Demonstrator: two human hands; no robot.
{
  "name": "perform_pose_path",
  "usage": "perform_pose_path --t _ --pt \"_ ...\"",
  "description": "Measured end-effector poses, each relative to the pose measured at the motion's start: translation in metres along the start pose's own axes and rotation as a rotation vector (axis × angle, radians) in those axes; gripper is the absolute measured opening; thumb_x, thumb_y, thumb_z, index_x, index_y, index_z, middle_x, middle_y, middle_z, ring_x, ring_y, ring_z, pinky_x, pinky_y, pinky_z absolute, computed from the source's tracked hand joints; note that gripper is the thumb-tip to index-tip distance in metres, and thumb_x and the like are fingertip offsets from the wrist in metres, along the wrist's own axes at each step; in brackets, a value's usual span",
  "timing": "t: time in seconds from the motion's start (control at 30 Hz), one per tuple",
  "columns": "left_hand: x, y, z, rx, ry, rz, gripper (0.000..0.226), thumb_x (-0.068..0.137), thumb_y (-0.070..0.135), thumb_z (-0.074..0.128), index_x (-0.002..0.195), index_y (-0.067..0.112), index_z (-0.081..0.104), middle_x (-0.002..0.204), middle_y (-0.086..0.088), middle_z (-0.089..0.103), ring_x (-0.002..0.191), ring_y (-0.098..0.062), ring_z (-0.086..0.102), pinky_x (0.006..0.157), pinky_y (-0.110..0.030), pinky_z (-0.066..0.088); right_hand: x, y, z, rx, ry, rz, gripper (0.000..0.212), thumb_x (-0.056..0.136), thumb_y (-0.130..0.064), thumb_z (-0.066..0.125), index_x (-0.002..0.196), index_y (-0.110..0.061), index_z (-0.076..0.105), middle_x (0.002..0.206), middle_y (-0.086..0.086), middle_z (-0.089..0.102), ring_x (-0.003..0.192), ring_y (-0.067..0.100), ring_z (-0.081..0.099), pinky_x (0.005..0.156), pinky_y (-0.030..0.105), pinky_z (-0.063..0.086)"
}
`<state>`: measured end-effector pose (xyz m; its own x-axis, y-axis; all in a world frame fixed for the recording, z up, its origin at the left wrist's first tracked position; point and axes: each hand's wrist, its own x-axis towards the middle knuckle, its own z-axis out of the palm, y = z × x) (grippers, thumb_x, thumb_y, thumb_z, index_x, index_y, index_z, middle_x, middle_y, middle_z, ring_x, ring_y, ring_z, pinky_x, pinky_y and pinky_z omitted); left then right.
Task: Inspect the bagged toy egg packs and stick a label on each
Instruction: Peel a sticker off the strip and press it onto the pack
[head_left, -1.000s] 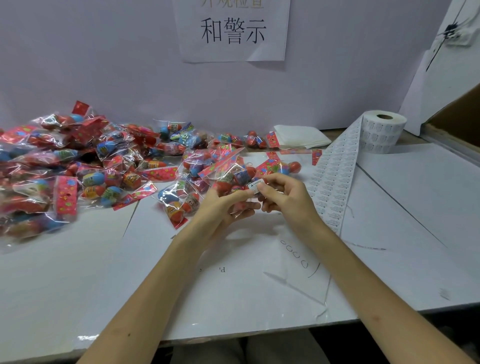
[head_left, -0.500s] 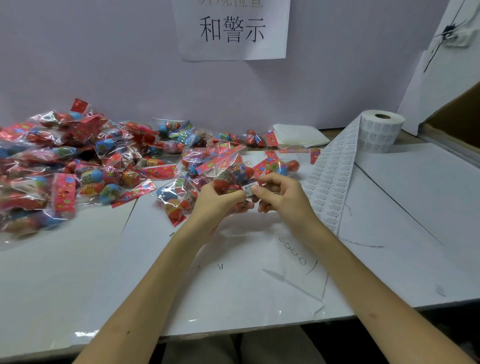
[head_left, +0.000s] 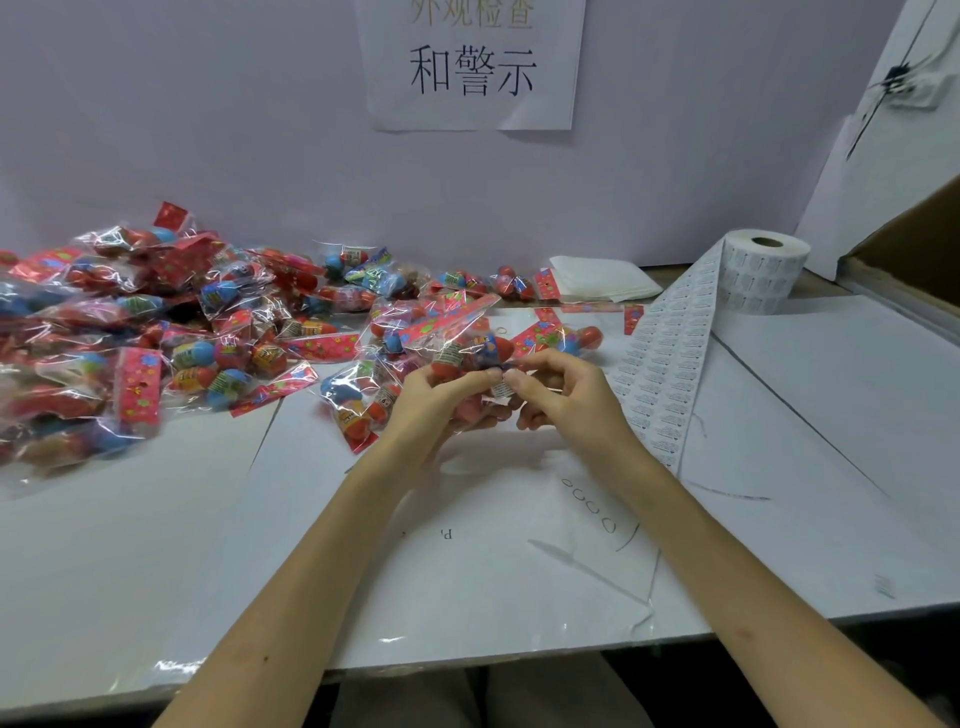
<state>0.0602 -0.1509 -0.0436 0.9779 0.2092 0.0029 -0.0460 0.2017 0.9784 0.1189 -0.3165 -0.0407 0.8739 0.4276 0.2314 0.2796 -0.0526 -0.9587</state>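
Note:
My left hand (head_left: 441, 400) grips a clear bagged toy egg pack (head_left: 465, 351) with red and blue eggs and a red header card, held just above the table centre. My right hand (head_left: 561, 395) pinches a small white label (head_left: 501, 388) against the pack's lower right side. A strip of white labels (head_left: 670, 358) runs from the label roll (head_left: 763, 270) down the table, just right of my right hand. A large heap of egg packs (head_left: 156, 332) covers the left and back of the table.
The white table (head_left: 519, 571) carries taped paper sheets with pen marks. A stack of white sheets (head_left: 602, 278) lies at the back. A paper sign (head_left: 470, 62) hangs on the wall. A cardboard box edge (head_left: 914, 249) stands at far right.
The label has gone from held at the pack's top edge to pressed lower on the pack. Both hands shifted slightly with the pack.

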Motion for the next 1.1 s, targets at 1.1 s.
perform_pose_path --t 1.1 --pt "0.0024 0.0062 0.0019 -0.003 0.181 -0.017 0.024 0.090 0.023 0.073 0.102 0.002 0.069 0.080 -0.008 0.076 0.065 -0.020 0.072 0.059 -0.034 0.060 -0.0023 -0.0033 -0.0025 -0.087 -0.102 0.037 0.035 0.087 -0.050 0.064 0.117 -0.032 0.063 0.103 -0.007 0.070 0.088 0.014 0.071 0.058 0.024 0.052"
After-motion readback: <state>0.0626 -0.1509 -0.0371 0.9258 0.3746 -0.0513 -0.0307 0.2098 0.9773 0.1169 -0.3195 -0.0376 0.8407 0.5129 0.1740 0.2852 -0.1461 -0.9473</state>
